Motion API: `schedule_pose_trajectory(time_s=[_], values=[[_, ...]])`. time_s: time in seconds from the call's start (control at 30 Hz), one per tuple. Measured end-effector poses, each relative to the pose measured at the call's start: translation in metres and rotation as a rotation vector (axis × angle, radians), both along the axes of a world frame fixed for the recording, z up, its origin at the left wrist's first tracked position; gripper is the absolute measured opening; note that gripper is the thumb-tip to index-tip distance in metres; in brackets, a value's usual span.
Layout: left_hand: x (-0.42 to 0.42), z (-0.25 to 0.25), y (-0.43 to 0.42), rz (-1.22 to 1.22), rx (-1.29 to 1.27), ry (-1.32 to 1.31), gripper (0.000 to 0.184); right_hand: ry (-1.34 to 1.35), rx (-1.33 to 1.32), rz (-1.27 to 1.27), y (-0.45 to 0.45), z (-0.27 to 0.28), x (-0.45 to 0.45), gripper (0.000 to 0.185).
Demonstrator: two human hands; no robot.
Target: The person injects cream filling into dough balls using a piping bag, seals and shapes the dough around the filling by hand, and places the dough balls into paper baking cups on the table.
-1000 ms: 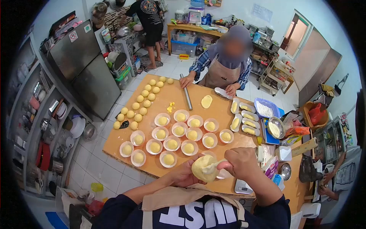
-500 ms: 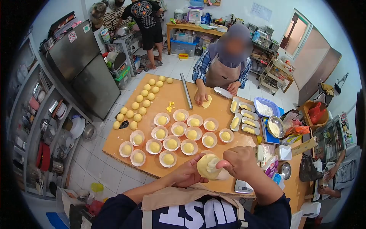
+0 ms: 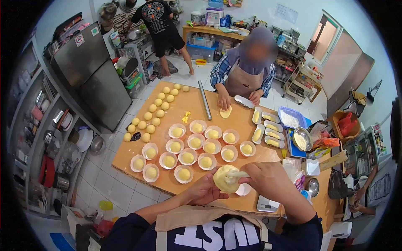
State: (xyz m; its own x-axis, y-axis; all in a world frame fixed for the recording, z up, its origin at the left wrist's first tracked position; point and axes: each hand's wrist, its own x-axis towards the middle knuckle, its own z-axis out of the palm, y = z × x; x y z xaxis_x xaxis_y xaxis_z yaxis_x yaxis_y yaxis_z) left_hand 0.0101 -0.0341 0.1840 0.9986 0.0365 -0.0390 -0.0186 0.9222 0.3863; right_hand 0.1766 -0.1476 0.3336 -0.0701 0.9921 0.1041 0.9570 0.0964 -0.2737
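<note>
My left hand (image 3: 204, 190) holds a flattened round of pale dough (image 3: 222, 180) over the near edge of the table. My right hand (image 3: 264, 176) is closed round a light-coloured utensil (image 3: 239, 175), whose tip rests on the middle of the dough. The filling there, if any, is too small to make out. Below the hands, an empty white paper cup (image 3: 243, 189) is partly hidden. Several paper cups with dough balls (image 3: 187, 157) stand just beyond, on the wooden table (image 3: 138, 165).
Across the table a co-worker (image 3: 248, 62) touches a flat dough piece (image 3: 225, 112) beside a metal rod (image 3: 204, 100). Dough balls (image 3: 148, 116) line the left. Filled trays (image 3: 273, 127), a metal bowl (image 3: 302, 139) and a scale (image 3: 267, 204) are at right. Another person (image 3: 161, 33) stands behind.
The utensil now shows more clearly against the dough in my left hand. The co-worker's hand let go of the rod and moved onto the flat dough. The person behind has stepped wider.
</note>
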Motion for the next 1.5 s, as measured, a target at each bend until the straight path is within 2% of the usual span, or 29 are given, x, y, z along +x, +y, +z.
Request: schedule_pose_trajectory(time_s=[0.3, 0.53, 0.73, 0.93, 1.03, 1.13, 1.23, 1.5], values=[[-0.001, 0.001, -0.003, 0.009, 0.049, 0.012, 0.046, -0.235, -0.078, 0.05, -0.007, -0.006, -0.003, 0.041], [-0.003, 0.001, -0.001, -0.007, 0.048, 0.03, 0.051, -0.224, -0.035, 0.094, -0.01, -0.005, -0.001, 0.04], [-0.006, -0.001, -0.003, 0.036, 0.278, -0.026, 0.059, -0.209, -0.001, 0.116, -0.008, -0.005, -0.001, 0.036], [-0.007, -0.001, -0.002, 0.033, 0.185, -0.054, 0.062, -0.149, 0.03, 0.162, -0.008, -0.009, 0.003, 0.034], [-0.008, 0.007, -0.001, 0.046, 0.309, 0.015, 0.061, -0.128, 0.017, 0.167, -0.007, -0.006, 0.002, 0.033], [-0.006, 0.005, 0.002, 0.003, 0.108, -0.116, 0.06, -0.103, 0.011, 0.157, -0.007, -0.003, 0.002, 0.033], [-0.006, 0.016, 0.0, 0.017, 0.107, 0.059, 0.047, -0.083, 0.02, 0.133, -0.007, -0.003, 0.003, 0.032], [-0.008, 0.004, 0.003, -0.043, 0.01, -0.023, 0.059, -0.044, -0.001, 0.099, -0.005, -0.004, 0.006, 0.029]])
